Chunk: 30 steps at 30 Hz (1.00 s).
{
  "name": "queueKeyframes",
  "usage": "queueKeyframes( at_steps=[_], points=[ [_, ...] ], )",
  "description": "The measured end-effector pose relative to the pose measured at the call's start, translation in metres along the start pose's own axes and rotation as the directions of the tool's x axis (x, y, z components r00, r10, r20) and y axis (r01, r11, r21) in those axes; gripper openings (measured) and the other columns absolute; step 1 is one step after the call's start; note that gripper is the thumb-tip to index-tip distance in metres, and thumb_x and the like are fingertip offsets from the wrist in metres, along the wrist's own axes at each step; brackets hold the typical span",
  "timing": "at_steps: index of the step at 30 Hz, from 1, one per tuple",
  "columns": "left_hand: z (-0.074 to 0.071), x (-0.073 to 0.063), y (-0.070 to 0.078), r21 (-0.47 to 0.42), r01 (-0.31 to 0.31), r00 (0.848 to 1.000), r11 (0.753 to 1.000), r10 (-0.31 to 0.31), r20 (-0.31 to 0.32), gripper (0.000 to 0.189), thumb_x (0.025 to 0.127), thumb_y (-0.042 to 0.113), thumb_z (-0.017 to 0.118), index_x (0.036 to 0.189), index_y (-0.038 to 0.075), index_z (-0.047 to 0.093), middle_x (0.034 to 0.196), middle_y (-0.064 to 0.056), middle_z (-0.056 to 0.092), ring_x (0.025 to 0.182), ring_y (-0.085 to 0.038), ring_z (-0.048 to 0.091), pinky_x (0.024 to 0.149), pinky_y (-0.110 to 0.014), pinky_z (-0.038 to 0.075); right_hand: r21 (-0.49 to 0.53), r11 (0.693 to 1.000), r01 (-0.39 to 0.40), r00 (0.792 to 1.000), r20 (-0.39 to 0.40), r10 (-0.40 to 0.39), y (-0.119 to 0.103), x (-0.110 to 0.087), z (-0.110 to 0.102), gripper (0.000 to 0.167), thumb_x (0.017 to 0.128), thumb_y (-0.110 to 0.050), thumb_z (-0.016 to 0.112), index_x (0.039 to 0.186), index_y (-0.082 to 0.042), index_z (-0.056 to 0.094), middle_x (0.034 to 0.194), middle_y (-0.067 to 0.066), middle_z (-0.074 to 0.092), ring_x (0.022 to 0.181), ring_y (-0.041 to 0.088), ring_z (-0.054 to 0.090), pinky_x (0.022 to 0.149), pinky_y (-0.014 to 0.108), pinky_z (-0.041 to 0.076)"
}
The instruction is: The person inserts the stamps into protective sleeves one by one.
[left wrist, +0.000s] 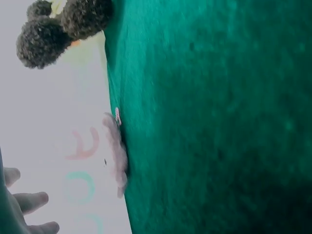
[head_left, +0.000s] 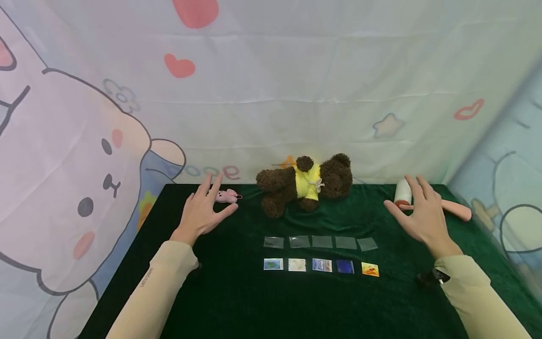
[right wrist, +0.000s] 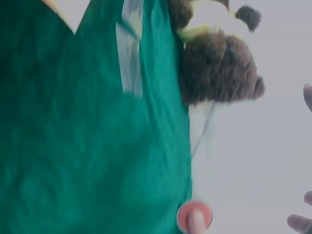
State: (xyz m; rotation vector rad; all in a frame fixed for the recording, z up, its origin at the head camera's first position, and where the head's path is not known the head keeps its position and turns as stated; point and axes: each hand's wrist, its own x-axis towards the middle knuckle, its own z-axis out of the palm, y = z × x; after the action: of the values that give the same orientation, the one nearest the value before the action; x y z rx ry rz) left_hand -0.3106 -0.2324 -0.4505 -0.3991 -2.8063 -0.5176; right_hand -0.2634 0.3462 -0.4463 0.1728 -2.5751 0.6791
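Note:
My left hand [head_left: 201, 212] is held over the left part of the table with fingers spread, holding nothing. Just beyond it lies a small pink plush toy [head_left: 227, 196] with a loop. On the right, my other hand [head_left: 425, 214] hovers with its fingers apart and nothing in them. It partly covers a white cylinder [head_left: 403, 192] with a reddish end and a long pink rod-like thing [head_left: 457, 209]. Between the hands lie several small picture stamps [head_left: 322, 265] in a row. Behind them runs a row of clear plastic sleeves [head_left: 322, 242].
A brown teddy bear [head_left: 336, 179] in a yellow top lies on its side at the back of the table. Dark green cloth [head_left: 254, 306] covers the table. A printed fabric backdrop [head_left: 271, 94] rises behind its back edge.

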Motion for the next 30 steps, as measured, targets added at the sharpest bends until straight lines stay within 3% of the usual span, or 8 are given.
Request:
queueKeyframes(
  at_steps=[5, 12, 17, 23, 30],
  points=[
    [0.002, -0.005, 0.012, -0.046, 0.021, 0.999, 0.999, -0.019, 0.038, 0.096, 0.095, 0.081, 0.046, 0.169, 0.037, 0.006, 0.174, -0.015, 0.021, 0.151, -0.047, 0.035, 0.111, -0.069, 0.038, 0.065, 0.996, 0.053, 0.998, -0.023, -0.051, -0.023, -0.005, 0.004, 0.083, 0.099, -0.046, 0.07, 0.165, -0.012, 0.033, 0.164, 0.028, 0.032, 0.148, 0.055, 0.026, 0.113, 0.079, 0.021],
    [0.008, -0.01, 0.025, -0.189, 0.077, 0.994, 0.979, -0.06, 0.095, 0.09, 0.096, 0.08, 0.047, 0.169, 0.036, 0.017, 0.169, -0.014, 0.036, 0.146, -0.045, 0.045, 0.108, -0.07, 0.041, 0.154, 0.985, 0.075, 0.997, 0.02, -0.079, -0.06, -0.01, 0.013, 0.073, 0.102, -0.037, 0.068, 0.161, -0.007, 0.038, 0.155, 0.03, 0.044, 0.128, 0.051, 0.048, 0.097, 0.073, 0.041],
    [0.018, -0.013, 0.03, -0.234, 0.074, 0.993, 0.97, -0.051, 0.102, 0.087, 0.096, 0.078, 0.048, 0.168, 0.036, 0.021, 0.166, -0.009, 0.041, 0.129, -0.039, 0.061, 0.102, -0.066, 0.048, 0.216, 0.975, 0.057, 0.994, 0.081, -0.076, -0.08, -0.016, 0.023, 0.069, 0.103, -0.036, 0.068, 0.159, -0.007, 0.041, 0.156, 0.028, 0.044, 0.13, 0.048, 0.05, 0.097, 0.068, 0.047],
    [0.029, -0.017, 0.037, -0.286, 0.044, 0.996, 0.957, -0.019, 0.092, 0.081, 0.098, 0.074, 0.05, 0.164, 0.031, 0.033, 0.156, -0.009, 0.054, 0.122, -0.035, 0.063, 0.096, -0.06, 0.052, 0.283, 0.958, 0.049, 0.985, 0.143, -0.093, -0.101, -0.028, 0.037, 0.065, 0.103, -0.036, 0.069, 0.157, -0.01, 0.045, 0.155, 0.023, 0.046, 0.127, 0.043, 0.054, 0.098, 0.066, 0.049],
    [0.037, -0.019, 0.047, -0.326, 0.028, 0.992, 0.945, 0.014, 0.126, 0.08, 0.097, 0.074, 0.054, 0.163, 0.032, 0.037, 0.15, -0.004, 0.058, 0.12, -0.028, 0.062, 0.095, -0.055, 0.053, 0.355, 0.933, 0.057, 0.972, 0.194, -0.133, -0.124, -0.039, 0.051, 0.061, 0.102, -0.035, 0.07, 0.155, -0.014, 0.048, 0.152, 0.017, 0.051, 0.124, 0.038, 0.059, 0.097, 0.062, 0.052]
  ],
)
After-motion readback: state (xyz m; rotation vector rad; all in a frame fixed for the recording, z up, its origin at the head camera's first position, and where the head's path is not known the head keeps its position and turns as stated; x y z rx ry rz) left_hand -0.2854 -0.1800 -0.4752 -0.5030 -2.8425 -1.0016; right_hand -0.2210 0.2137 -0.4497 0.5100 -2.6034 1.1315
